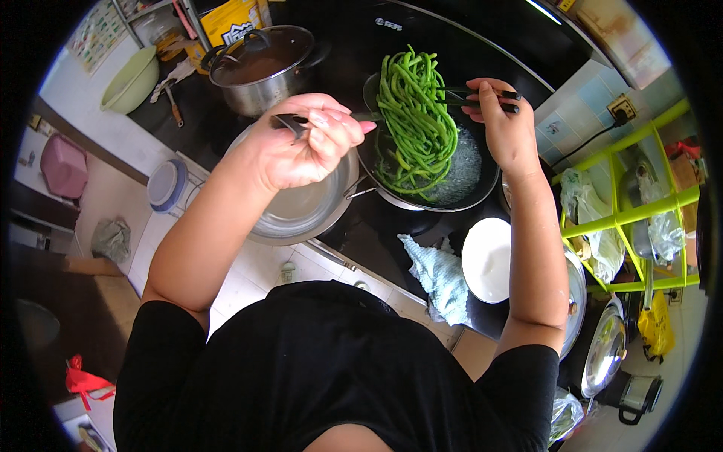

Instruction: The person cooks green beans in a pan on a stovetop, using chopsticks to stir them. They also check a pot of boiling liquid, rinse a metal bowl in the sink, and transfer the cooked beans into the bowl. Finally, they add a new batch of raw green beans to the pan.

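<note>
While our left grip (312, 143) wraps a handle (285, 122) and our right grip (506, 120) pinches chopsticks (510, 108), green beans (418, 113) are lifted, not yet clear of the wok (489, 181).

My two hands are in view: my left hand (312, 143), upper centre, and my right hand (506, 124), upper right. I count one utensil handle (285, 122), two black chopsticks (506, 108), one bundle of green beans (416, 124), one wok (483, 193). Upper left: one lidded pot (252, 94), one pale green basin (129, 81). Right of centre: one white bowl (486, 260), one blue cloth (439, 277).
</note>
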`<state>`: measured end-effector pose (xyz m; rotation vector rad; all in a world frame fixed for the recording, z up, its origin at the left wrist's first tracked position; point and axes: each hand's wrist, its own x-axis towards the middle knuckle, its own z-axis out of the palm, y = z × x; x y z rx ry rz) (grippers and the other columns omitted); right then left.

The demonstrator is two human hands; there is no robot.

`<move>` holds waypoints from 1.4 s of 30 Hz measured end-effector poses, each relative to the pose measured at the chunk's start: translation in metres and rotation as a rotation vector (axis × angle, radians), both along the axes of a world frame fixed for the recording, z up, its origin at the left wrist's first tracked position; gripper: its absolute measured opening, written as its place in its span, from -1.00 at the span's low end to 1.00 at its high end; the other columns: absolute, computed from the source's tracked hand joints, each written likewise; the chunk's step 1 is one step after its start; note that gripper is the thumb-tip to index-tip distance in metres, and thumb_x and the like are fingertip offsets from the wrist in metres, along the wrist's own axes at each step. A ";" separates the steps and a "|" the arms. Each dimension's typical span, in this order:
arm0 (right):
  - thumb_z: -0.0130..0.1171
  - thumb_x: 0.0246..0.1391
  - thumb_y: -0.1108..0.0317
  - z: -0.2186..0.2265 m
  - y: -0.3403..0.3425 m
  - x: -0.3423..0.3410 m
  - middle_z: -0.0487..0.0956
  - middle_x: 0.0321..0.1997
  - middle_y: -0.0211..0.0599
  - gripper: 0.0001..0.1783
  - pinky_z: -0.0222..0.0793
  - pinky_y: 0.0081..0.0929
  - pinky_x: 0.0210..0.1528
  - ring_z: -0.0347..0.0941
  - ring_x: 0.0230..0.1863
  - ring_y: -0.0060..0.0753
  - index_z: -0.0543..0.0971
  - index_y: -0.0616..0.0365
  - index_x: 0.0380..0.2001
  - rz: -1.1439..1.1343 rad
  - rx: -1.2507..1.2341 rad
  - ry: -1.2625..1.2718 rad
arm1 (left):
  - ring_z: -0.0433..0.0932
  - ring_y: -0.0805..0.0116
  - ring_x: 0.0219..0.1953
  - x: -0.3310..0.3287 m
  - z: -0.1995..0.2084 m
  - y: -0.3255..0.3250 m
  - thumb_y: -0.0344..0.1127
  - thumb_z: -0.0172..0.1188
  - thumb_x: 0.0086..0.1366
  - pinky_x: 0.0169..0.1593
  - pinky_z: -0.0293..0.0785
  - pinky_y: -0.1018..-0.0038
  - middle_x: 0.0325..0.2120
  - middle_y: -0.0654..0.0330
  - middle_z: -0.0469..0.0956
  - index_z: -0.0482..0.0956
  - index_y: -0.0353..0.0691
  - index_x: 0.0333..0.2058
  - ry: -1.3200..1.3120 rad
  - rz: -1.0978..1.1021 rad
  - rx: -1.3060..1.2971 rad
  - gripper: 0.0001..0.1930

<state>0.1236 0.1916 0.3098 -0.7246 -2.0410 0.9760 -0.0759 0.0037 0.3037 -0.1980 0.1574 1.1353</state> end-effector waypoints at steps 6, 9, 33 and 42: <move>-0.04 0.14 0.27 0.007 -0.033 -0.030 0.53 -0.55 -0.25 -0.71 0.37 -0.62 -0.37 0.52 -0.43 -0.51 0.53 0.30 -0.29 0.138 0.036 0.151 | 0.34 0.54 -0.71 -0.016 0.017 -0.057 -0.46 -0.21 0.25 -0.70 0.21 0.65 -0.60 0.24 0.27 0.02 -0.42 0.01 0.140 0.082 0.014 -0.64; 0.00 0.11 0.31 0.001 -0.057 -0.052 0.53 -0.55 -0.22 -0.74 0.36 -0.63 -0.39 0.46 -0.49 -0.53 0.53 0.31 -0.30 0.201 0.020 0.185 | 0.29 0.57 -0.74 -0.032 0.020 -0.095 -0.44 -0.22 0.25 -0.71 0.16 0.63 -0.60 0.24 0.29 0.15 -0.39 -0.06 0.209 0.103 -0.031 -0.71; -0.08 0.20 0.28 -0.069 -0.168 -0.028 0.54 -0.35 -0.22 -0.71 0.47 -0.49 -0.29 0.50 -0.36 -0.43 0.51 0.32 -0.26 0.000 -0.311 0.170 | 0.24 0.52 -0.81 -0.087 -0.065 -0.238 -0.48 -0.14 0.10 -0.73 0.21 0.56 -0.69 0.30 0.25 0.13 -0.22 0.11 1.423 0.098 -0.266 -0.48; -0.10 0.20 0.22 -0.066 -0.084 0.061 0.51 -0.55 -0.26 -0.68 0.41 -0.61 -0.56 0.48 -0.61 -0.43 0.49 0.23 -0.19 -0.242 -0.243 0.134 | 0.22 0.55 -0.80 -0.076 -0.067 -0.244 -0.53 -0.12 0.11 -0.71 0.17 0.61 -0.68 0.30 0.27 0.10 -0.28 0.14 1.572 0.118 -0.137 -0.44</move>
